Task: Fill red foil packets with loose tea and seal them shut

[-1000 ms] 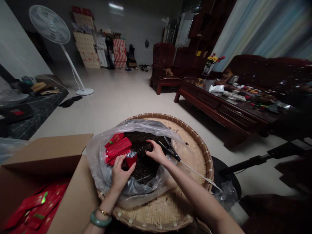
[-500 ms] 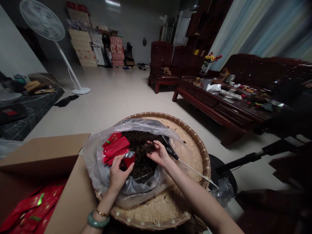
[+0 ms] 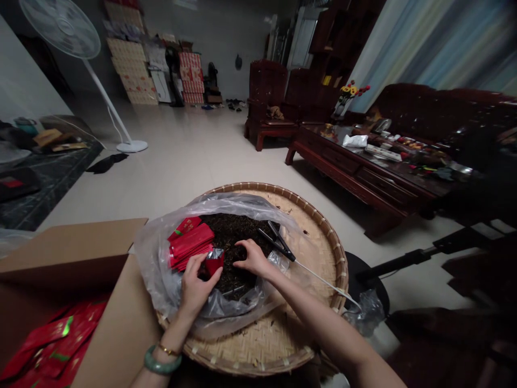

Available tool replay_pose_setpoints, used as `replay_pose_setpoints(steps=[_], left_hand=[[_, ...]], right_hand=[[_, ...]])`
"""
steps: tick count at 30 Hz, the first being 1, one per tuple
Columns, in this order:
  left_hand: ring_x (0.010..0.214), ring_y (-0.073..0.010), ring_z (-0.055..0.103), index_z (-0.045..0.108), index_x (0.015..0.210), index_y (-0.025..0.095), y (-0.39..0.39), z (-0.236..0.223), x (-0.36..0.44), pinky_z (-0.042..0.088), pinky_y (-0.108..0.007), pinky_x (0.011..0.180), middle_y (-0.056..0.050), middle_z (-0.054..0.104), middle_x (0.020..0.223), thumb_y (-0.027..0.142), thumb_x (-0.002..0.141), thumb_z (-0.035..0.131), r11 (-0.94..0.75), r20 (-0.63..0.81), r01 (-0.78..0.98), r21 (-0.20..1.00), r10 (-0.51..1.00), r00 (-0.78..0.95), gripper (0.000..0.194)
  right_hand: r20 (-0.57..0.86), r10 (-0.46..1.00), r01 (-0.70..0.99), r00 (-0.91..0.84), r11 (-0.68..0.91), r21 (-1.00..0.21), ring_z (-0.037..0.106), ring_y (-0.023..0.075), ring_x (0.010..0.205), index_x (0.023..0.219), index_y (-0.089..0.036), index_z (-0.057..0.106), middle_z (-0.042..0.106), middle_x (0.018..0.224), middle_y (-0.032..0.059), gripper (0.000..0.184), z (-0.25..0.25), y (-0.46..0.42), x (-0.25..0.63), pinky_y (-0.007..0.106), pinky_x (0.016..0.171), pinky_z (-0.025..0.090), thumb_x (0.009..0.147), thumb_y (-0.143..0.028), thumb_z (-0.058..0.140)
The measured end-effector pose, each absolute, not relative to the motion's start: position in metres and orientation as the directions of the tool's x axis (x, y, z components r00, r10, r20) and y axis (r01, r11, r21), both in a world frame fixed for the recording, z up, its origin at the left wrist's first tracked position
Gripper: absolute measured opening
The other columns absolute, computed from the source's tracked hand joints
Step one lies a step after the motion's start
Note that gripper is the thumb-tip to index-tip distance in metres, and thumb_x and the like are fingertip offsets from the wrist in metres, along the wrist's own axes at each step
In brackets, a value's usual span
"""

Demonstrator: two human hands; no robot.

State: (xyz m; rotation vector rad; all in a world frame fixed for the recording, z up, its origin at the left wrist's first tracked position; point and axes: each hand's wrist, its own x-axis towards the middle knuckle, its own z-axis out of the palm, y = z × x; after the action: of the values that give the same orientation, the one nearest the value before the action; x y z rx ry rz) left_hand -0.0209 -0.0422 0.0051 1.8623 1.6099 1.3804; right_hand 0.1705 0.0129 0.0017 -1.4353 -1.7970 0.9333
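My left hand (image 3: 196,284) pinches a small red foil packet (image 3: 214,263) between thumb and fingers, its silvery mouth facing up. To the right, my right hand (image 3: 253,258) is curved with thumb and fingers apart, low over the dark dried leaves (image 3: 226,229), which look like loose tea. No clump shows clearly in its fingers. Beyond my left hand, a stack of flat red packets (image 3: 191,245) rests on the leaves. A black hair-straightener-like clamp (image 3: 278,242) with a white cord lies with its arms apart, right of my right hand.
A clear plastic bag (image 3: 155,253) surrounds the leaves on a round woven bamboo tray (image 3: 323,226). At left stands an open cardboard box (image 3: 117,323) containing red packets (image 3: 60,345). A black stand (image 3: 404,267) is at right. Beyond are a white fan (image 3: 131,145) and a wooden table (image 3: 343,167).
My right hand has moved slightly left and down, towards the red packet. The dark clump earlier seen in its fingers no longer shows clearly. My left hand keeps its hold.
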Motion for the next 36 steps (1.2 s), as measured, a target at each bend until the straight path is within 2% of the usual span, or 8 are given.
replay_pose_setpoints(steps=[4,6,8,12,16,20,24,36], left_hand=[[0.088,-0.0198,0.057,0.056,0.104,0.017,-0.042,0.005,-0.021,0.052,-0.032,0.072,-0.006,0.056,0.098,0.036,0.074,0.064,-0.319,0.460,0.589,0.743,0.882,-0.102,0.036],[0.087,-0.0194,0.057,0.057,0.104,0.017,-0.043,0.005,-0.022,0.052,-0.031,0.070,-0.006,0.057,0.098,0.036,0.074,0.064,-0.317,0.457,0.588,0.744,0.884,-0.102,0.036],[0.087,-0.0196,0.057,0.056,0.104,0.018,-0.042,0.004,-0.022,0.052,-0.031,0.071,-0.006,0.057,0.098,0.036,0.074,0.064,-0.319,0.458,0.590,0.741,0.883,-0.098,0.036],[0.088,-0.0202,0.057,0.056,0.103,0.017,-0.042,0.002,-0.022,0.052,-0.031,0.071,-0.006,0.057,0.098,0.036,0.073,0.065,-0.331,0.472,0.587,0.739,0.876,-0.101,0.037],[0.088,-0.0198,0.057,0.056,0.103,0.016,-0.042,0.001,-0.022,0.052,-0.031,0.071,-0.006,0.057,0.098,0.036,0.073,0.065,-0.335,0.470,0.580,0.743,0.878,-0.094,0.037],[0.089,-0.0199,0.057,0.056,0.103,0.017,-0.041,0.002,-0.022,0.052,-0.031,0.072,-0.006,0.057,0.098,0.036,0.073,0.065,-0.342,0.471,0.585,0.735,0.878,-0.079,0.037],[0.087,-0.0196,0.058,0.057,0.102,0.017,-0.041,0.002,-0.021,0.053,-0.030,0.067,-0.006,0.057,0.097,0.036,0.073,0.065,-0.353,0.479,0.586,0.730,0.875,-0.071,0.036],[0.092,-0.0203,0.058,0.053,0.107,0.018,-0.044,0.002,-0.020,0.055,-0.031,0.072,-0.008,0.056,0.102,0.031,0.074,0.066,-0.395,0.457,0.543,0.741,0.889,0.025,0.038]], right_hand=[[0.039,0.989,0.484,-0.142,0.103,-0.869,0.057,0.0180,0.085,0.083,-0.019,0.064,0.061,0.085,0.0010,0.025,0.007,0.015,0.168,0.035,0.085,0.043,0.060,-0.008,0.064],[-0.059,0.996,0.307,-0.069,-0.035,-0.951,0.057,0.0162,0.075,0.084,-0.019,0.062,0.060,0.080,-0.0006,0.024,0.013,0.017,0.169,0.034,0.076,0.047,0.061,-0.012,0.064],[-0.211,0.976,0.023,-0.059,-0.210,-0.978,0.057,0.0138,0.066,0.090,-0.019,0.060,0.058,0.075,-0.0024,0.029,0.020,0.018,0.172,0.031,0.065,0.049,0.062,-0.016,0.064],[-0.390,0.902,-0.482,-0.185,-0.429,-0.764,0.061,0.0135,0.068,0.091,-0.017,0.059,0.059,0.071,-0.0018,0.030,0.034,0.014,0.177,0.028,0.066,0.052,0.062,-0.011,0.060],[-0.425,0.851,-0.697,-0.307,-0.505,-0.509,0.064,0.0184,0.086,0.089,-0.012,0.058,0.065,0.084,0.0073,0.026,0.041,0.008,0.181,0.032,0.080,0.053,0.064,-0.009,0.053],[-0.376,0.833,-0.757,-0.405,-0.536,-0.373,0.063,0.0246,0.096,0.101,-0.009,0.056,0.066,0.096,0.0148,0.031,0.049,0.005,0.184,0.039,0.082,0.052,0.074,-0.025,0.051],[-0.372,0.820,-0.766,-0.435,-0.554,-0.326,0.063,0.0261,0.097,0.106,-0.011,0.053,0.066,0.096,0.0146,0.038,0.056,0.002,0.185,0.043,0.082,0.051,0.082,-0.039,0.044],[-0.347,0.788,-0.687,-0.508,-0.614,-0.389,0.066,0.0220,0.088,0.108,-0.012,0.053,0.068,0.095,0.0122,0.035,0.059,-0.005,0.184,0.038,0.081,0.049,0.085,-0.034,0.038]])
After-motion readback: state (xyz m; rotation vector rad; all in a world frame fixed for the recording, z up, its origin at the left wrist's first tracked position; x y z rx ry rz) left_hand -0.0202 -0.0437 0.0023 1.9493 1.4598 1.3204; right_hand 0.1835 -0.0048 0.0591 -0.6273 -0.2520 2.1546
